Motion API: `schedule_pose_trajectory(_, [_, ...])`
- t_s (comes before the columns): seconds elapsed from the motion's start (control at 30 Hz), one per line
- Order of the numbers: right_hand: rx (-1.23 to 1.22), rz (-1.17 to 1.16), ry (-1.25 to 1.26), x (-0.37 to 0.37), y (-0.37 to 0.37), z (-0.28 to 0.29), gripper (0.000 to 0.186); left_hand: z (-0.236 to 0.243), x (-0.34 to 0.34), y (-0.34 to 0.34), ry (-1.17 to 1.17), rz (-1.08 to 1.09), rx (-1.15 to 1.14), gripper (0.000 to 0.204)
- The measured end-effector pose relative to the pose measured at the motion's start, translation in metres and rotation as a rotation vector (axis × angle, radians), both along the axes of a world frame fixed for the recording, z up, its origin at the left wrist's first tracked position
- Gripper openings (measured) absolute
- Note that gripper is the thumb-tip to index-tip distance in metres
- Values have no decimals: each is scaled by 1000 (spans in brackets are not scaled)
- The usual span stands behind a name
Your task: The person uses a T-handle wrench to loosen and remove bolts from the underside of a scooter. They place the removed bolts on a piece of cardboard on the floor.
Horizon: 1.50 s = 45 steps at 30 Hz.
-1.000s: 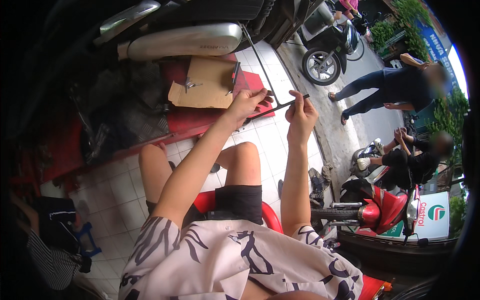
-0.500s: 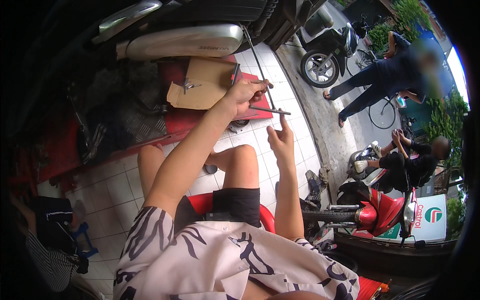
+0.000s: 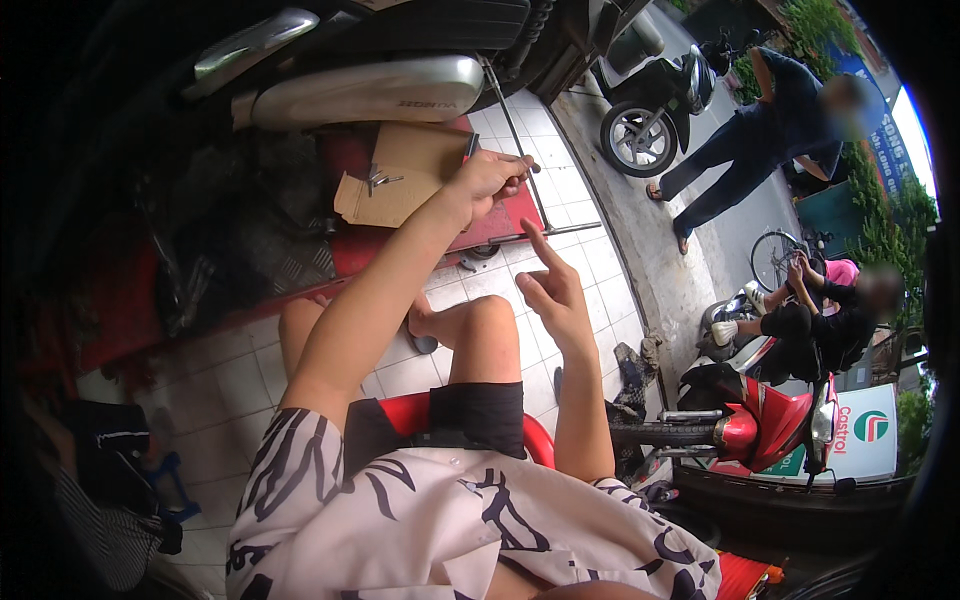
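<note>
A long T-handle wrench [image 3: 578, 229] runs from the underside of the raised motorbike down to a crossbar over the tiles. My left hand [image 3: 488, 183] is closed, fingertips pinched on its shaft partway along. Just below the crossbar is my right hand [image 3: 560, 305], empty, index finger stretched out and thumb apart, the other fingers curled. That index fingertip points up close to the bar; whether it touches cannot be made out. Beyond my left hand lies a brown cardboard sheet [image 3: 420, 150] with small metal parts [image 3: 380, 180] on it. The wrench's far tip is hidden by the bike.
Overhead is the motorbike's silver exhaust cover [image 3: 370, 90], above a red platform [image 3: 350, 252]. A red motorbike [image 3: 765, 415] stands at right, near a seated person [image 3: 825, 325]. Another person [image 3: 775, 130] stands on the pavement. At left, someone is beside a blue stool [image 3: 172, 485].
The wrench's crossbar has turned and points a different way. My right index finger has swung left from the bar's right end. My left hand stays on the shaft.
</note>
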State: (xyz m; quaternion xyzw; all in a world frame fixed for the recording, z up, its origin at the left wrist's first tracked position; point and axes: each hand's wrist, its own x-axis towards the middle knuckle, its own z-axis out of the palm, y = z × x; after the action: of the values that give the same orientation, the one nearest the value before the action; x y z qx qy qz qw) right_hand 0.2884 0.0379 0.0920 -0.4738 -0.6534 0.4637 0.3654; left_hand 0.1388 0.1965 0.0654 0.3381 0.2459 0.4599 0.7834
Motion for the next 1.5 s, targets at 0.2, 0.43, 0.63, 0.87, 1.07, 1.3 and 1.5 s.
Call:
schedule_pose_trajectory(0.2, [99,-208,65,6,4,4,71,5,-5,0,43,17,-10,13])
schedule_pose_trajectory(0.43, [-175,-203,-163,13,12,-28,74,-7,-5,7,54,32,-30,14])
schedule_pose_trajectory(0.63, [23,23,105,-9,-1,4,64,-5,-4,11,62,30,-26,14])
schedule_pose_trajectory(0.87, [76,-189,119,9,7,-8,73,2,3,9,15,50,-11,16])
schedule_pose_trajectory(1.07, [3,23,-18,2,1,-4,70,-5,-11,18,94,64,-3,15])
schedule_pose_trajectory(1.3, [-280,-32,218,5,3,-23,65,-8,-6,13,73,63,-16,16])
schedule_pose_trajectory(1.5, [-223,-176,618,39,-5,-33,53,-5,25,3,16,-56,41,20])
